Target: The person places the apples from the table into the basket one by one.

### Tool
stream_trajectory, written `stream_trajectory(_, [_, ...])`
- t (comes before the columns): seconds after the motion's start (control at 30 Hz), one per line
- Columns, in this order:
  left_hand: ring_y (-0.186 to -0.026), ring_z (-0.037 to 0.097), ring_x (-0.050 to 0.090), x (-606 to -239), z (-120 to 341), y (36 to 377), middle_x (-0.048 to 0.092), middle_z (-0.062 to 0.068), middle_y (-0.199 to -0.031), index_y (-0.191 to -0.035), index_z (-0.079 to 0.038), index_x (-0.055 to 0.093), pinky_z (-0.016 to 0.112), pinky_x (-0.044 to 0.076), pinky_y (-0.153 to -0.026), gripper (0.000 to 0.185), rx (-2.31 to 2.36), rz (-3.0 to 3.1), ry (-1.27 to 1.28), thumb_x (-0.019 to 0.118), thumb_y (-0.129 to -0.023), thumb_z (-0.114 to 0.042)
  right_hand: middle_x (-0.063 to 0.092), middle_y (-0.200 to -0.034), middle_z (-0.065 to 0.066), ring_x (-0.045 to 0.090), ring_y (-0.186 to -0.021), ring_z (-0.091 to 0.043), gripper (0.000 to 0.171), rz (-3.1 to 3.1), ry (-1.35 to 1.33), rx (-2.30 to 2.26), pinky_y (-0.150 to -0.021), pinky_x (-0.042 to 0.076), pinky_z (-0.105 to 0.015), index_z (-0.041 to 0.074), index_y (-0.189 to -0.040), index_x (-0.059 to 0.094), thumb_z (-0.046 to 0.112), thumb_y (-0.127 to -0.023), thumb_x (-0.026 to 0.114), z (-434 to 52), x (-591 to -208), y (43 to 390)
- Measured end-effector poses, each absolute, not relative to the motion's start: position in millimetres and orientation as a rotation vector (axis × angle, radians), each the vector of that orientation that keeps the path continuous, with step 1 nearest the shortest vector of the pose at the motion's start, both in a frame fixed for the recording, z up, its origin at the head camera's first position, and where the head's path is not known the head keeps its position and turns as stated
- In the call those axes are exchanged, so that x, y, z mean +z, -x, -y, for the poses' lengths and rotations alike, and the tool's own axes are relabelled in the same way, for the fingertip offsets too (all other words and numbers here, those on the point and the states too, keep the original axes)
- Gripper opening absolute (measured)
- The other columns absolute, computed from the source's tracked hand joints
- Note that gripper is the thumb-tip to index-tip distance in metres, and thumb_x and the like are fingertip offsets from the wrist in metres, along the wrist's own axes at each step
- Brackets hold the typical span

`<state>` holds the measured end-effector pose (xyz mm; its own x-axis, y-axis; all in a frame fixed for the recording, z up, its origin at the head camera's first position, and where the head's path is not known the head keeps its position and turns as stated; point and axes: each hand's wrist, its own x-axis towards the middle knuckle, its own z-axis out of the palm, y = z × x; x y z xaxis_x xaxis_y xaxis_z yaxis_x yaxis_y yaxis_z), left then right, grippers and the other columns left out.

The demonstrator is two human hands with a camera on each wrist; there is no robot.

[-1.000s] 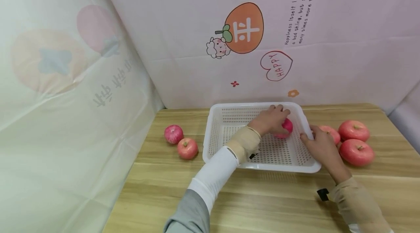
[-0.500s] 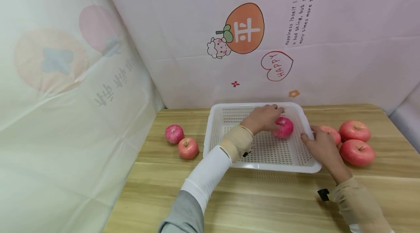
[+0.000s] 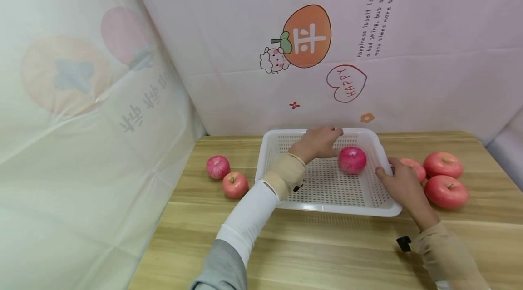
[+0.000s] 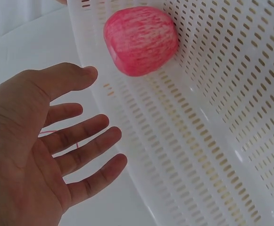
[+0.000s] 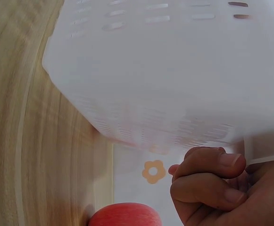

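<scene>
A white perforated plastic basket (image 3: 323, 208) stands on the wooden table with one dark pink apple (image 3: 352, 160) inside, near its right end. Over the basket hovers my left hand (image 3: 316, 143), just left of that apple. In the left wrist view, the left hand (image 4: 56, 136) has its fingers spread, and a gap separates them from the apple (image 4: 141, 40). My right hand (image 3: 402, 183) grips the basket's right rim. Seen from the right wrist, fingers of the right hand (image 5: 212, 183) curl by the basket wall (image 5: 160, 66).
Right of the basket, beside my right hand, lie a small apple (image 3: 414, 169) and two larger apples (image 3: 443, 165). To the left sit a pink apple (image 3: 218, 167) and a lighter red apple (image 3: 234, 185). A printed cloth (image 3: 245, 90) hangs behind the table.
My left hand has let go of the dark pink apple and drawn back to the left, leaving it in the basket. The right hand keeps its place on the rim.
</scene>
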<state>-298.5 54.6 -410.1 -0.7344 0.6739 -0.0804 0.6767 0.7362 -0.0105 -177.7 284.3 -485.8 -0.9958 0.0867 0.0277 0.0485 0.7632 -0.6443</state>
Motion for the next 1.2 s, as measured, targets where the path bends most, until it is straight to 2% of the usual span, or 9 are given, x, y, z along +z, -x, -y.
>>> stream_trajectory(0.5, [-0.140, 0.016, 0.058, -402.0, -27.9, 306.1, 0.057, -0.001, -0.156, -0.154, -0.021, 0.051, 0.033, 0.054, -0.111, 0.059, -0.046, -2.889, -1.073, 0.071, -0.101, -0.040, 0.058, -0.131, -0.048, 0.069, -0.108, -0.054, 0.067, 2.884, 0.091, 1.040, -0.084, 0.061, -0.064, -0.021, -0.148, 0.041, 0.033, -0.109, 0.053, -287.0, -486.3, 176.4])
stream_trajectory(1.2, [-0.133, 0.019, 0.062, -394.4, 8.2, 311.4, 0.060, 0.002, -0.151, -0.154, -0.019, 0.051, 0.040, 0.059, -0.104, 0.058, -0.006, -2.916, -0.999, 0.069, -0.102, -0.039, 0.057, -0.132, -0.049, 0.067, -0.110, -0.057, 0.068, 2.890, 0.087, 1.032, -0.087, 0.058, -0.068, -0.021, -0.148, 0.040, 0.033, -0.109, 0.052, -285.7, -487.1, 176.7])
